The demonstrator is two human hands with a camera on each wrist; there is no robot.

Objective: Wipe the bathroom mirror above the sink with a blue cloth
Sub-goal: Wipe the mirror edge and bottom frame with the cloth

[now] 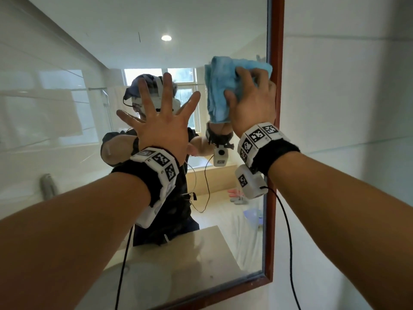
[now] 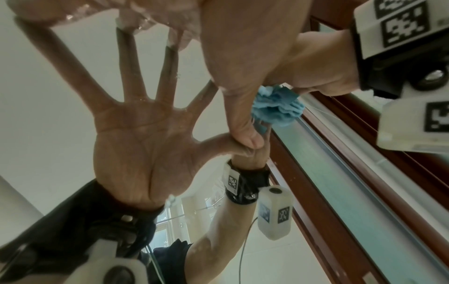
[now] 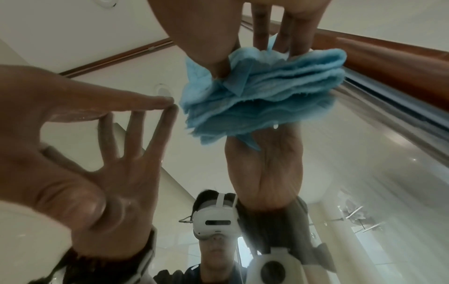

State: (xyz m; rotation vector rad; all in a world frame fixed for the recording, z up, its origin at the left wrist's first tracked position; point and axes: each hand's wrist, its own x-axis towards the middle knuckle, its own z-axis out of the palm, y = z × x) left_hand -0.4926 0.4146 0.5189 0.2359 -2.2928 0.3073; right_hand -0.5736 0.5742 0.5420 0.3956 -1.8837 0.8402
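Note:
The mirror (image 1: pixel 89 108) has a red-brown frame (image 1: pixel 277 63) along its right and bottom edges. My left hand (image 1: pixel 159 121) lies flat on the glass with its fingers spread wide, holding nothing; its palm shows mirrored in the left wrist view. My right hand (image 1: pixel 252 104) grips a bunched blue cloth (image 1: pixel 221 86) and holds it against the glass right beside the frame's right edge. In the right wrist view the blue cloth (image 3: pixel 262 96) is folded in layers under my fingers (image 3: pixel 201 38), touching the glass. From the left wrist, the cloth (image 2: pixel 277 109) shows beside the frame.
A white tiled wall (image 1: pixel 346 130) runs right of the mirror. The glass reflects a beige counter (image 1: pixel 178 253), a window and me with a headset. A black cable (image 1: pixel 288 231) hangs from my right wrist camera.

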